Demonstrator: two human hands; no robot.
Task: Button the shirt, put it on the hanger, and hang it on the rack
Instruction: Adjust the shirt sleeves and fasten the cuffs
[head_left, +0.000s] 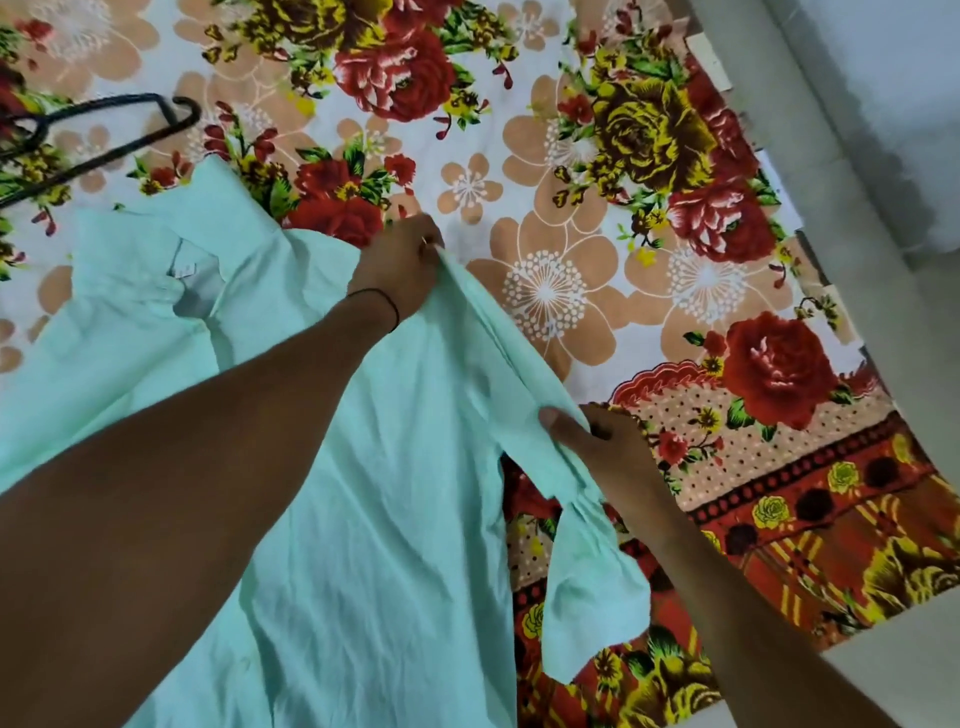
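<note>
A pale mint-green shirt (363, 467) lies spread over a flowered bedsheet, its collar toward the upper left. My left hand (400, 270) pinches the shirt's right edge near the top. Lower down, my right hand (597, 441) grips the same edge, and the cloth is stretched between the two hands. A loose flap of the shirt hangs below my right hand. A black hanger (104, 135) lies on the sheet at the upper left, apart from the shirt. No rack is in view.
The flowered bedsheet (571, 208) covers the bed, with a red and orange border at the lower right. A pale wall and floor (883, 156) run along the bed's right side.
</note>
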